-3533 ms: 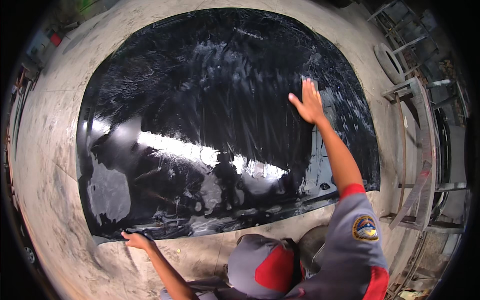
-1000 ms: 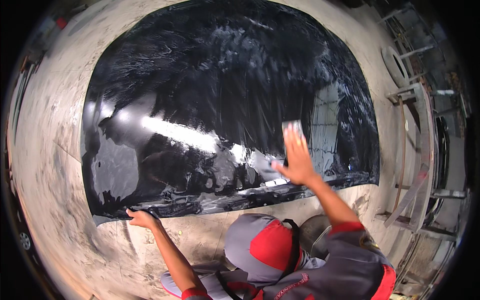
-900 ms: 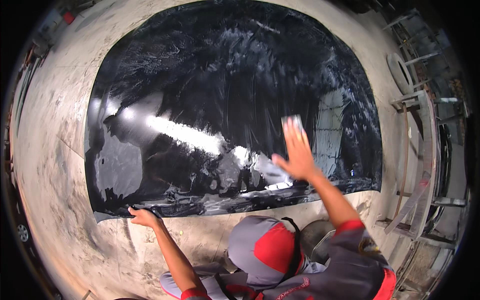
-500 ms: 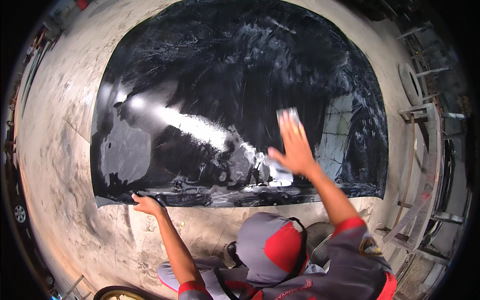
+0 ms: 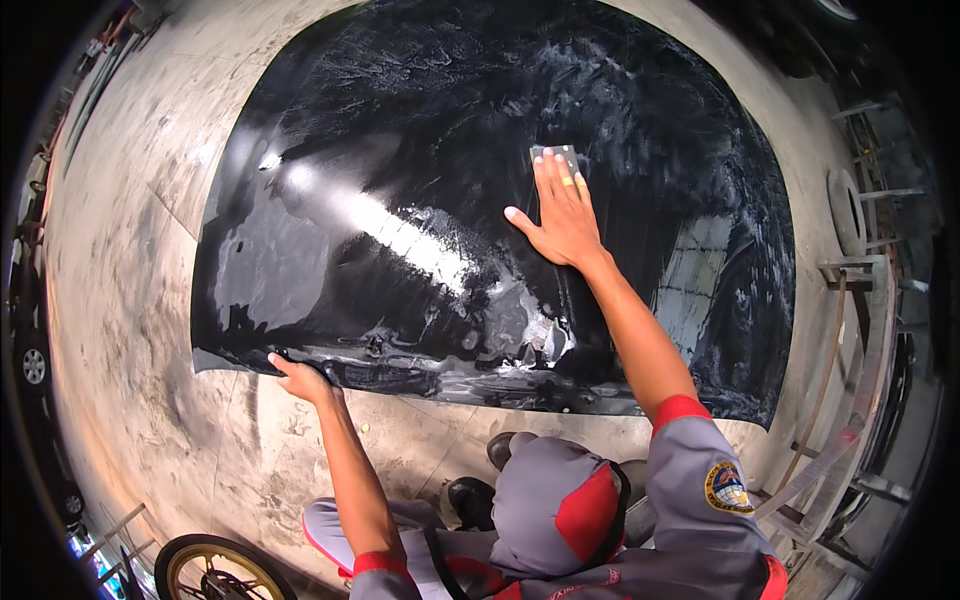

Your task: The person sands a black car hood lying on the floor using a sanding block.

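Note:
A large black car hood, wet and smeared with pale streaks, lies in front of me. My left hand grips its near edge toward the left, thumb on top and the other fingers mostly hidden. Out over the hood's middle, my right hand lies flat with the fingers stretched forward and the thumb apart. Those fingers press a small greyish sheet of sandpaper against the surface; its front edge sticks out past the fingertips. Yellow bands circle two of the fingers.
Stained concrete floor surrounds the hood. A metal rack and a tyre stand at the right. At the lower left is a gold-rimmed wheel. A grey and red cap shows near the lower edge.
My right hand has slid forward and a little left across the hood with the sandpaper. My left hand keeps its hold on the near edge. The whole view has shifted slightly.

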### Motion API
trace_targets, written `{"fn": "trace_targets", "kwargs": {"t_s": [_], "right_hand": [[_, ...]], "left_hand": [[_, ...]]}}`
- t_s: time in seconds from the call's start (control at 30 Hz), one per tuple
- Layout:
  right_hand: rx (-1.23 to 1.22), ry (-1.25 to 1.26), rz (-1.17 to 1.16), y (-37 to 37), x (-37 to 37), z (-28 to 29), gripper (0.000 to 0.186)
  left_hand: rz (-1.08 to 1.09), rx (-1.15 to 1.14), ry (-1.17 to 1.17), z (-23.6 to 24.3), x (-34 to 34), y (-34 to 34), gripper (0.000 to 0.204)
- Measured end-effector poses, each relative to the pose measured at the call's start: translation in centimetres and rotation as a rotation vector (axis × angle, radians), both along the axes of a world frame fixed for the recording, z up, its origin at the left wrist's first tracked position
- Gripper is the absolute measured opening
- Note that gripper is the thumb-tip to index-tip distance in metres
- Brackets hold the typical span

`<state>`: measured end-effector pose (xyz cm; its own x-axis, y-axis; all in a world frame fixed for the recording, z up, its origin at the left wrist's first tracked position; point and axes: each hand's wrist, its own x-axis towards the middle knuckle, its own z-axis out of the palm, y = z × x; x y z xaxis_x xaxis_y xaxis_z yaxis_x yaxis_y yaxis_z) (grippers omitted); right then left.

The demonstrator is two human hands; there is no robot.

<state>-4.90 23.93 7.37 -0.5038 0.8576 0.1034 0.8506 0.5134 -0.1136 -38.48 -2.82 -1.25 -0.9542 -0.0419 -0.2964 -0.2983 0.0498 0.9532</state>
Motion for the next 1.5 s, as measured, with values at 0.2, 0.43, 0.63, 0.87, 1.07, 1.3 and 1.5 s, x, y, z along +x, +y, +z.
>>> {"fn": "trace_targets", "kwargs": {"t_s": [0.2, 0.43, 0.63, 0.87, 1.07, 1.3, 1.5], "right_hand": [[-0.333, -0.024, 0.190, -14.6, 3.3, 0.5, 0.102], [-0.007, 0.017, 0.178, -3.8, -2.2, -0.4, 0.092], [-0.306, -0.068, 0.311, -15.4, 3.1, 1.5, 0.096], [-0.163, 0.020, 0.344, -10.7, -1.4, 0.0, 0.091], [-0.196, -0.043, 0.354, -12.3, 1.2, 1.4, 0.094], [-0.316, -0.073, 0.412, -16.3, 1.0, 0.9, 0.097], [-0.125, -0.023, 0.355, -8.0, -1.5, -0.2, 0.090]], "left_hand": [[-0.040, 0.054, 0.159, 0.5, -1.6, -2.1, 0.056], [-0.042, -0.063, 0.150, -0.8, -0.3, -0.5, 0.053], [-0.018, -0.021, 0.203, 1.0, -1.1, -1.2, 0.051], [-0.033, -0.135, 0.219, -1.0, -1.7, -2.4, 0.062], [-0.036, -0.110, 0.192, 0.0, -0.6, -0.8, 0.060], [-0.050, -0.131, 0.232, -0.5, -1.8, -2.6, 0.053], [-0.057, -0.070, 0.114, 0.1, -0.4, -0.8, 0.055]]}}
